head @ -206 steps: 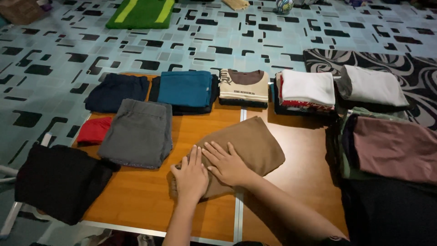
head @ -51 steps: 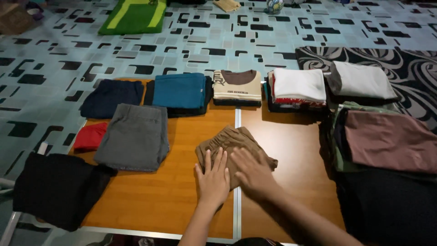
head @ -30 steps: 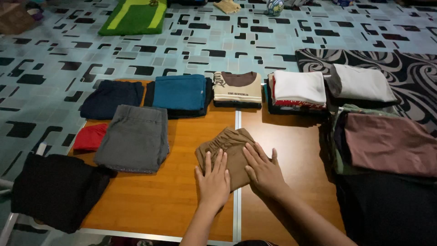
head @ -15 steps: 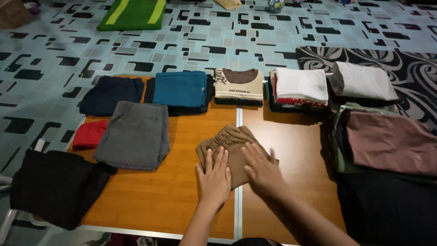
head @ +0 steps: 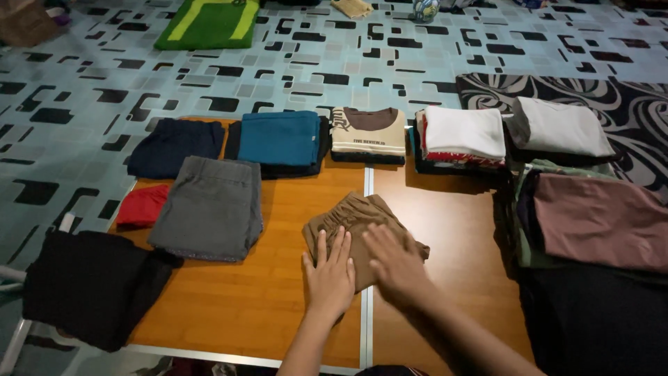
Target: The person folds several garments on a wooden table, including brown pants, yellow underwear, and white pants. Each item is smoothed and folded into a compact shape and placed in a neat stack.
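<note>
Both hands, left (head: 330, 277) and right (head: 395, 264), press flat, fingers spread, holding nothing, on the brown shorts (head: 351, 216); uneven pressure could skew the fold.

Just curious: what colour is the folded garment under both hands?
Tan brown garment, seen in the head view, on the wooden table.

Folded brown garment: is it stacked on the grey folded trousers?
No, the folded brown garment lies alone on the wooden table, apart from the grey folded trousers.
</note>
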